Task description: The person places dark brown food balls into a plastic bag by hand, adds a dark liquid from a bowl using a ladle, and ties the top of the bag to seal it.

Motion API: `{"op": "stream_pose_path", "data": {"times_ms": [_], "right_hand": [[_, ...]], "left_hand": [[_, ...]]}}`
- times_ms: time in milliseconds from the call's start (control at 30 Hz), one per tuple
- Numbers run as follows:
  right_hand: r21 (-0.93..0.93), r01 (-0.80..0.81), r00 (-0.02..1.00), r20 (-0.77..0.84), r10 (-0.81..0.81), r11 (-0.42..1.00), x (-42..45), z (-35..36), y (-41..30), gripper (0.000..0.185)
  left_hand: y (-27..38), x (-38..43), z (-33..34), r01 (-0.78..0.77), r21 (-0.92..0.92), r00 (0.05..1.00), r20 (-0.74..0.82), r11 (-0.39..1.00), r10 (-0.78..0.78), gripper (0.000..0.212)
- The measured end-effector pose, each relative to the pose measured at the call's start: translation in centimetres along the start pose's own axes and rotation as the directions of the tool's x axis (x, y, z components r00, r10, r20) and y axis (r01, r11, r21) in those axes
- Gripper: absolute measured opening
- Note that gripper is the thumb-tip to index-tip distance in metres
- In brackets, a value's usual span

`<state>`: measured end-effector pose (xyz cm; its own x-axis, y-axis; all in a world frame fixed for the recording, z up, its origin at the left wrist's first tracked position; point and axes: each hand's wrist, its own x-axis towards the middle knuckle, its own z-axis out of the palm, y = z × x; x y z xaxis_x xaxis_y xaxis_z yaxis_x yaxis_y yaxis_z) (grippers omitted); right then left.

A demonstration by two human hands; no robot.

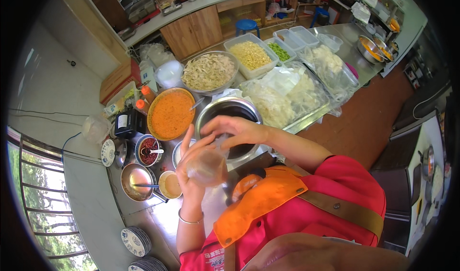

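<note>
My left hand, with a bangle at the wrist, holds a small clear plastic bag filled with a brownish liquid. Several of its fingers point upward beside the bag. My right hand is at the gathered neck of the bag, its fingers curved and blurred; whether they grip the plastic is unclear. Both hands are above the near side of a deep steel pot with a dark inside. To the left of the pot stands a wide bowl of orange sauce with a spoon in it. A white bowl is partly hidden behind my left hand.
Beyond the pot stand a bowl of shredded food, a tub of chopped yellow food and a plastic-covered tray of pale noodles. Left are a chilli bowl, a steel pan, a beige sauce bowl and stacked plates.
</note>
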<state>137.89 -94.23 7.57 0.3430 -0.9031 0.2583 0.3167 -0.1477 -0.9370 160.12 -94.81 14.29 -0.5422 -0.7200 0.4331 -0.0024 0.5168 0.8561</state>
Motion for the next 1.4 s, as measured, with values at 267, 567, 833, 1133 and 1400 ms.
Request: {"op": "stream_pose_path", "data": {"times_ms": [267, 567, 833, 1133, 1400], "right_hand": [[-0.092, -0.087, 0.947, 0.302, 0.111, 0.992, 0.8, 2.3, 2.5, 0.017], [-0.967, 0.207, 0.973, 0.22, 0.074, 0.149, -1.6, 7.1, 0.7, 0.01], [-0.933, 0.214, 0.954, 0.263, 0.142, 0.287, 0.2, 4.4, -4.5, 0.027], [-0.879, 0.156, 0.967, 0.041, -0.253, 0.451, -0.1, 6.6, 1.9, 0.013], [-0.928, 0.096, 0.916, -0.06, -0.396, 0.36, -0.6, 6.4, -2.3, 0.009]], "left_hand": [[-1.2, 0.1, -2.2, 0.449, -0.408, 0.893, 0.197, 0.794, -0.404, 0.039], [-8.4, -1.3, -5.8, 0.489, 0.035, 0.836, 0.266, 0.872, -0.48, 0.031], [-5.6, -3.0, -3.8, 0.511, 0.222, 0.469, 0.738, 0.831, -0.485, 0.028], [-6.3, -1.7, -1.8, 0.464, -0.507, 0.827, -0.046, 0.727, -0.56, 0.014], [-6.0, -1.8, -0.7, -0.203, 0.58, 0.977, 0.172, 0.789, 0.125, 0.017]]}}
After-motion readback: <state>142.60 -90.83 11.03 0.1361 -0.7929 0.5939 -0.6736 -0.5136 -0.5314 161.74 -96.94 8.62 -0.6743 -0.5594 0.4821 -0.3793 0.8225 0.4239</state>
